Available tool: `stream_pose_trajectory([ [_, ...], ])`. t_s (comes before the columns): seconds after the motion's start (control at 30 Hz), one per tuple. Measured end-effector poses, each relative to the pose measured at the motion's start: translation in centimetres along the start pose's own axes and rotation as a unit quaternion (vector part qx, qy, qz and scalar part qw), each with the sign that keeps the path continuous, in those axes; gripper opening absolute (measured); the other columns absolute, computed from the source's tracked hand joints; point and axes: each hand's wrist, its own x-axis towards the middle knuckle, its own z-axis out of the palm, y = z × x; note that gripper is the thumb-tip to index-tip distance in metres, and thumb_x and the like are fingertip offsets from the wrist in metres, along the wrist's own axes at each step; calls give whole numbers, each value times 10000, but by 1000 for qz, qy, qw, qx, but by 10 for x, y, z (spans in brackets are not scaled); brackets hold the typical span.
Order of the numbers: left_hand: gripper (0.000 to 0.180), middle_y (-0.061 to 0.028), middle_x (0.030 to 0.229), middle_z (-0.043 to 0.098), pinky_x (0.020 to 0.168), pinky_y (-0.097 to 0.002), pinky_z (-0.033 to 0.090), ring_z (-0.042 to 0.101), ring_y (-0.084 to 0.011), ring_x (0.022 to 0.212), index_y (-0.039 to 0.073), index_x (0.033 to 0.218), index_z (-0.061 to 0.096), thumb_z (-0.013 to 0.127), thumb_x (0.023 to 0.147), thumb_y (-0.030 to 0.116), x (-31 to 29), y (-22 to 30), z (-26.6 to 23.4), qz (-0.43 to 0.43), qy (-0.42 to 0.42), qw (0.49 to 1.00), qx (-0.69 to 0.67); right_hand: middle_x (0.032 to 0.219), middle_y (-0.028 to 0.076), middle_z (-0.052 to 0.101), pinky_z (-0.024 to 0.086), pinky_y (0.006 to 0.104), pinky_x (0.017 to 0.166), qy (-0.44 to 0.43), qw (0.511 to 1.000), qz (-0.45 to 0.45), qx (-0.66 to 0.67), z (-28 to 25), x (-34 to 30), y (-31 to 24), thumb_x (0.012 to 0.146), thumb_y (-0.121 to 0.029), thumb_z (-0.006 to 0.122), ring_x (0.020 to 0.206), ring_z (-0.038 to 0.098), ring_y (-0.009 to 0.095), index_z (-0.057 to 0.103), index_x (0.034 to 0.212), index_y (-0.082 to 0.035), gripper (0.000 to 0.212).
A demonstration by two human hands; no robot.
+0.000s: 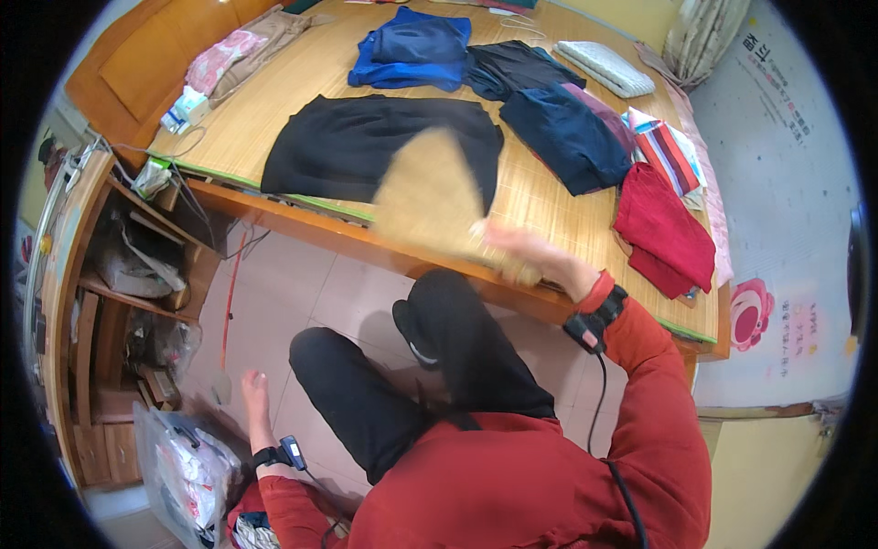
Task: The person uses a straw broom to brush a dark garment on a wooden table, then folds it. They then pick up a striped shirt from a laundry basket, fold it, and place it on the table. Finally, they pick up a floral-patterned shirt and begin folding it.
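My right hand (523,245) is closed on one edge of a tan cloth piece (428,197), smeared by motion, over the front edge of the bed. Behind the cloth a black garment (334,142) lies spread flat on the bamboo mat and is partly covered by it. At the lower left my left hand (256,392) hangs low over the floor, beside the shelf unit and above a plastic bin (178,476). It touches nothing that I can see, and its fingers are too indistinct to read.
On the bed mat (238,146) lie a blue folded garment (412,50), a dark navy one (567,137), a red one (663,229), striped cloth (668,151) and a white folded knit (604,69). A wooden shelf unit (101,302) stands left. Cables run from my wrist straps.
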Motion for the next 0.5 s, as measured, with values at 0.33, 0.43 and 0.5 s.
stream_pose_trajectory([
  [0.33,368,-121,1293,675,1101,-394,486,629,-245,1235,-20,1321,711,722,1053,232,8,27,7,17,-16,999,-25,1394,68,681,599,286,733,52,994,-93,11,-43,4,-23,1157,-392,636,912,699,127,449,1725,-141,649],
  [0.43,405,-173,1355,668,1157,-438,467,616,-310,1308,-17,1353,700,725,1048,247,11,37,2,15,-23,1000,9,1551,86,644,575,322,1048,-3,991,-119,-66,-20,8,18,1155,-438,634,1268,671,173,483,1703,-130,647],
  [0.5,443,-221,1424,656,1217,-477,444,596,-377,1389,-21,1384,686,727,1039,252,16,45,-1,35,-24,998,50,1666,117,555,410,366,1233,-176,965,-61,-186,1,1,30,1148,-460,637,1472,538,234,488,1696,-105,670],
])
